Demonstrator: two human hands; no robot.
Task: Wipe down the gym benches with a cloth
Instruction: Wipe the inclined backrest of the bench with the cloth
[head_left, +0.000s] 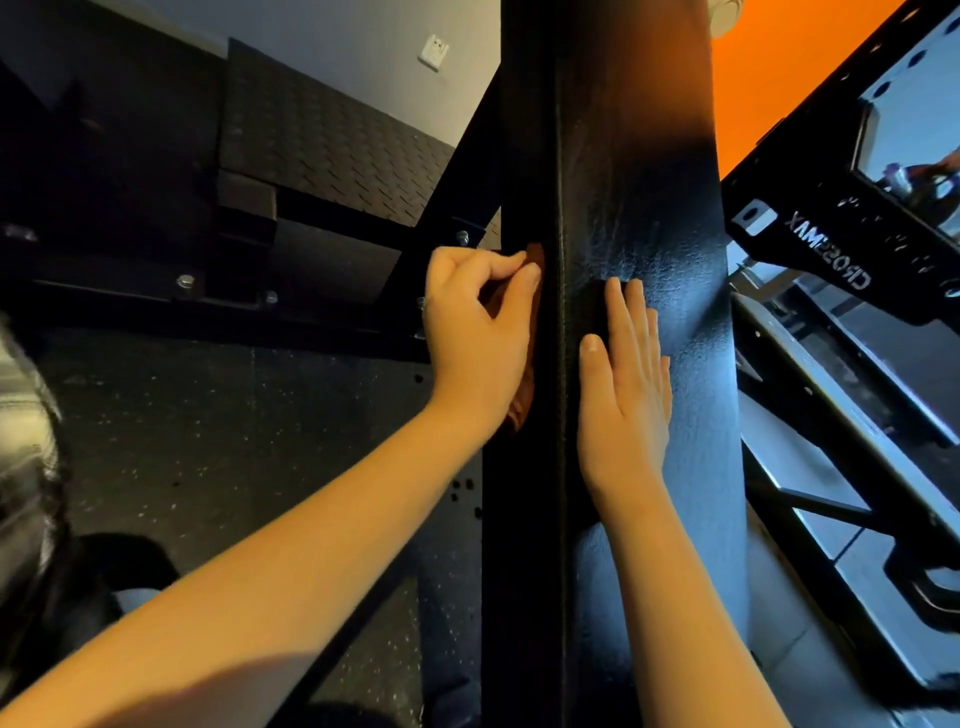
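A long black padded gym bench runs up the middle of the head view, with a stitched seam along its left edge. My left hand grips a reddish-brown cloth and holds it against the bench's left side face, fingers curled round it; most of the cloth is hidden behind the hand. My right hand lies flat on the bench's top surface, fingers straight and pointing away from me, just right of the seam.
A black steel frame with bolts stands left of the bench over dark speckled rubber flooring. A black rack part marked CROSSMAX and rails lie to the right. An orange wall is behind.
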